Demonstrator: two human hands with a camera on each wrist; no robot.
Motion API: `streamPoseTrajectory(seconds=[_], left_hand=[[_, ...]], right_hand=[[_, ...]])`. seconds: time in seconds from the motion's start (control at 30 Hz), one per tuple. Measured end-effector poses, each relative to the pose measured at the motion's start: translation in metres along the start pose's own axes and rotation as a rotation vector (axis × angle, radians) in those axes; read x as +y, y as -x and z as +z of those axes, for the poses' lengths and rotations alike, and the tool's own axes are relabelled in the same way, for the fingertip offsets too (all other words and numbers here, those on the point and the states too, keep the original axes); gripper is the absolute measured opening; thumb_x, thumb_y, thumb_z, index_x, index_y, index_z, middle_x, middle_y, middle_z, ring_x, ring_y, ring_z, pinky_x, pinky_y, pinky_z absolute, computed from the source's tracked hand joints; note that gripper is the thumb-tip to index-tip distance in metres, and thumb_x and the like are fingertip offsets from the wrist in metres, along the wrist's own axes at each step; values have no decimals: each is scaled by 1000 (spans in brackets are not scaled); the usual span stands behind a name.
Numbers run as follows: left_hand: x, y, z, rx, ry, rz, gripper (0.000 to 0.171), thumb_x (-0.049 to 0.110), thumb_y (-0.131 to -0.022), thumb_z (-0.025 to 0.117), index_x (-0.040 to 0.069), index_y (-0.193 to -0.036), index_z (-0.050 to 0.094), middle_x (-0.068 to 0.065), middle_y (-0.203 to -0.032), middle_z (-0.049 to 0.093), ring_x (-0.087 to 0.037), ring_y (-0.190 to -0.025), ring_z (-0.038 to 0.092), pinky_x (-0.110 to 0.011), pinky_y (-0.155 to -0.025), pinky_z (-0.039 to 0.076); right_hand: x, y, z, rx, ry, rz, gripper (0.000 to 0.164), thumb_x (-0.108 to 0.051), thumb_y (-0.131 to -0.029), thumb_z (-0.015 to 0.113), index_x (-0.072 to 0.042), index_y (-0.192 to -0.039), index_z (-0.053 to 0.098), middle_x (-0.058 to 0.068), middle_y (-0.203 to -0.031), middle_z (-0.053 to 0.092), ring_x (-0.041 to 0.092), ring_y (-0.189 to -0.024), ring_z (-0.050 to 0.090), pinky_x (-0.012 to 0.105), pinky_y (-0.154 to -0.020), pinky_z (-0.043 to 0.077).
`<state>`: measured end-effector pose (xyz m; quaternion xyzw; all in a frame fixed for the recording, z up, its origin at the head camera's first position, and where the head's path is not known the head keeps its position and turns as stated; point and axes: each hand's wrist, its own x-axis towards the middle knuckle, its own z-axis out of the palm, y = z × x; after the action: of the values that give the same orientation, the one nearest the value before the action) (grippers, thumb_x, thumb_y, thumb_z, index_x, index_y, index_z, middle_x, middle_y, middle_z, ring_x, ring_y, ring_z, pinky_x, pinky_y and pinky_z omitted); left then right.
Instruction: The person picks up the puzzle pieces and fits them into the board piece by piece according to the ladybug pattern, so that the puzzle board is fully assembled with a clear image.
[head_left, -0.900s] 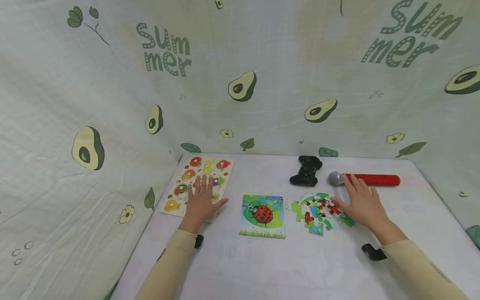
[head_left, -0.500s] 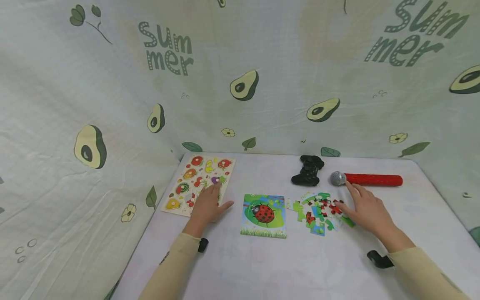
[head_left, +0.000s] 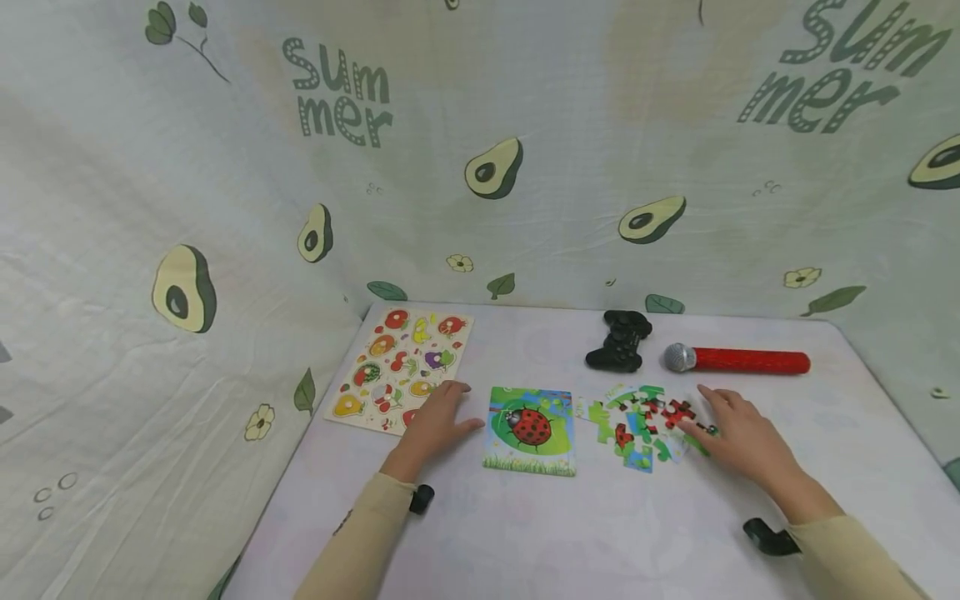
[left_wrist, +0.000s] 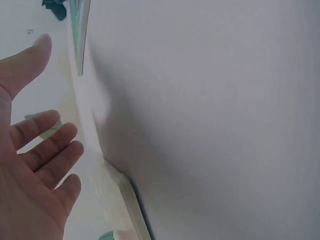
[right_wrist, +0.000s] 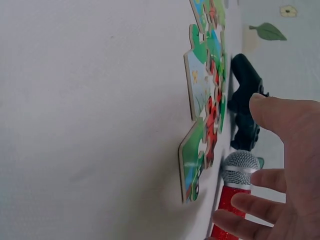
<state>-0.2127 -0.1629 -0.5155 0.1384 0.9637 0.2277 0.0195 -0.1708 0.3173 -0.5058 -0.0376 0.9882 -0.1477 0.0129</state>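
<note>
My left hand hovers between the fruit puzzle board and the ladybug picture board, fingers relaxed and holding nothing. In the left wrist view its thumb and fingers are spread apart above the white table. Just right of the loose jigsaw pieces is my right hand, thumb and fingers apart with nothing between them. The right wrist view shows wooden-edged pieces lying in a cluster below the thumb. A red microphone with a silver head lies beyond the right fingertips.
A black game controller lies behind the jigsaw pieces, left of the microphone. The white table ends at the back against a hanging cloth printed with avocados and leaves. A dark wrist-camera mount shows at each sleeve.
My left hand has drawn back from over the fruit board toward the ladybug board. My right hand has moved back from the microphone, slightly right and nearer. The objects lie as before.
</note>
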Motion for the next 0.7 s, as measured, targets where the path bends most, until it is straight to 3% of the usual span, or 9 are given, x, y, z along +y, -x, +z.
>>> streamPoseTrajectory(seconds=[0.33,0.7], left_hand=[[6,-3,9,-129,94,21,75,44,-87,81,10,-146,50,-5,-152,48,-22,-143,43,-41,-117,39],[8,-5,12,-224,54,61,92,46,-85,80,14,-159,36,-3,-166,29,-23,-154,24,-41,-123,28]], right_hand=[[6,5,4,-59,-42,10,86,-45,-89,75,12,-145,43,43,-136,41,61,-123,41,76,-98,39],[9,8,2,-77,-22,-5,69,-23,-86,78,10,-140,50,42,-132,46,60,-120,43,75,-96,40]])
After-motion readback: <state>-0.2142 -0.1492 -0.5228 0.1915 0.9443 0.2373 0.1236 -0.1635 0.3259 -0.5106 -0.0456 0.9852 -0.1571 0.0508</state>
